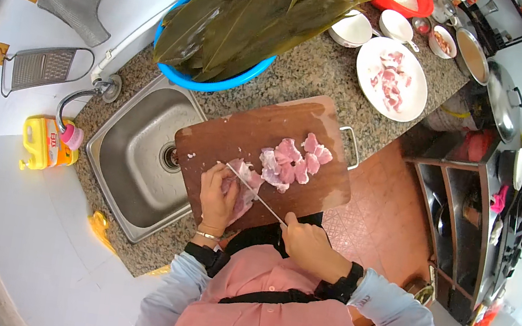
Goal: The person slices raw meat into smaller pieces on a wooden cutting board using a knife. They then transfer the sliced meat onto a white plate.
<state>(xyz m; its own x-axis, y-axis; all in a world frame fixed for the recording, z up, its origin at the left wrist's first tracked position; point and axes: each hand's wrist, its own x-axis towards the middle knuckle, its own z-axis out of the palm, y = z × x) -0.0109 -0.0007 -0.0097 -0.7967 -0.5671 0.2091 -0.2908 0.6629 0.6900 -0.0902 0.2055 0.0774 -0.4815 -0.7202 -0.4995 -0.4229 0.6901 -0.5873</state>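
Observation:
A slab of raw meat lies at the near edge of a brown wooden cutting board. My left hand presses on it with bent fingers, holding it against the board. My right hand is wrapped round the handle of a knife. Its thin blade slants up and left across the meat, close to my left fingertips. Just beyond the blade, several cut pieces of pink meat sit in a loose pile. The knife's handle is mostly hidden in my right hand.
A steel sink lies left, partly under the board. Behind it stands a blue basin of large green leaves. A white plate of meat pieces, bowls and a red basin stand far right. A metal shelf is at right.

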